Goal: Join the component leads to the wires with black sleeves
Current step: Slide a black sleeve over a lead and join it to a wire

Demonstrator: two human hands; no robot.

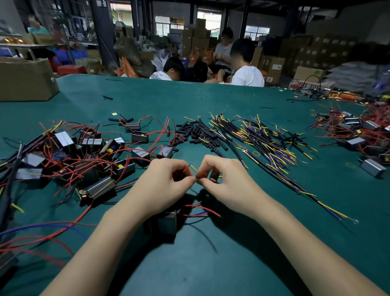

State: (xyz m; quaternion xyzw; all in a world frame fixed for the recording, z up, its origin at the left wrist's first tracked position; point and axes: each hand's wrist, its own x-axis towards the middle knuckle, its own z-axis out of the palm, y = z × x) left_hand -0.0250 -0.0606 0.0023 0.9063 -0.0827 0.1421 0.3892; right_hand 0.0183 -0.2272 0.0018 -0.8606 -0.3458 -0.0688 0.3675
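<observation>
Two hands twist a red lead onto a wire, held up for the eyes.
The left hand (166, 179) pinches the red lead (185, 168); the right hand (223, 177) pinches the wire end (197, 178) against it; the component (166, 223) lies below, black sleeves (194, 133) wait near on the green table (211, 264).

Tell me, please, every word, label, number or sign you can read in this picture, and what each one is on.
No text here can be read.
Cardboard boxes at the back: printed labels, too small and blurred.
Sign on the dark pillar at the top: blurred.
Components on the green table: no legible marking.
The left hand and right hand pinch bare wire ends, no print.
</observation>
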